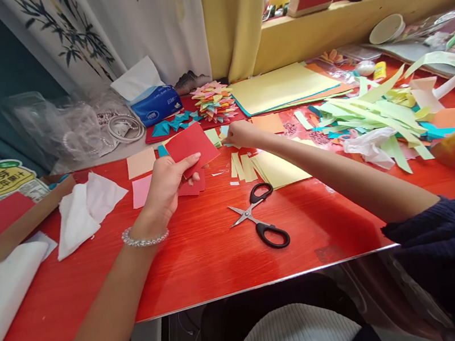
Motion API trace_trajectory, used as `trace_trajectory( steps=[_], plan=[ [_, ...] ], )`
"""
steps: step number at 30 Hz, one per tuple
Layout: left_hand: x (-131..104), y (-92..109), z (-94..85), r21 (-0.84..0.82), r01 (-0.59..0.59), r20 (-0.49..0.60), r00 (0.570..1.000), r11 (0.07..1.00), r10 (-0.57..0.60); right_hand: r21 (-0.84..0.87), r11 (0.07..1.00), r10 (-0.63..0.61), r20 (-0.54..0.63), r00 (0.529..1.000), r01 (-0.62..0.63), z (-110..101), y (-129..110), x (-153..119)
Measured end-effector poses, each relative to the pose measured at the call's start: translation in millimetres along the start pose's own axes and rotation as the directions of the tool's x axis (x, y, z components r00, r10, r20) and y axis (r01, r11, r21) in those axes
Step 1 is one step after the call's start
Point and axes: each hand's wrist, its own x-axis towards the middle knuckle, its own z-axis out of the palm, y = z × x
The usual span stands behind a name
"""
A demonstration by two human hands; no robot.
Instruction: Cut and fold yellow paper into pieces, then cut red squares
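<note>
My left hand [169, 182] is closed on a red paper square [193, 148], thumb on top. More red paper [194, 186] shows just below that hand. Farther back, my right hand [241, 133] is curled over the small paper pieces, and a bit of light blue paper [224, 131] shows at its fingers. Whether it grips that piece is hidden. Near my hands lie a peach square [141, 163], a pink square [141, 191], an orange square [268, 124] and yellow strips [248, 168]. Black-handled scissors [248, 213] rest spread apart on the red table [205, 249].
Large yellow sheets [292, 85], a folded-paper stack [214, 102] and a blue tissue pack [154, 101] stand at the back. Green paper strips [378, 112] pile up on the right. A cardboard box [23, 220] and crumpled white tissue [83, 213] are on the left.
</note>
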Motion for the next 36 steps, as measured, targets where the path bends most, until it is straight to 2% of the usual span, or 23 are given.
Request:
trace_trajectory(
  steps=[12,21,26,36],
  plan=[
    [0.6,0.7,-1.8,0.046,0.025,-0.020,1.000,0.999,-0.024,0.053,0.998,-0.015,-0.001,1.000,0.015,-18.0,9.7,-0.1],
    [1.6,-0.2,-1.6,0.068,0.015,-0.014,1.000,0.998,-0.014,0.024,0.999,-0.046,0.051,0.998,0.045,-3.5,10.0,-4.0],
    [0.7,-0.4,-1.4,0.067,0.017,-0.002,1.000,0.998,-0.017,0.029,0.999,-0.046,0.054,0.997,0.045,-2.9,6.0,-9.1],
    [2.2,-2.5,-1.7,0.077,0.008,-0.025,1.000,0.997,-0.006,0.056,0.996,-0.069,0.073,0.995,0.065,-20.2,10.4,-16.5]
  ],
)
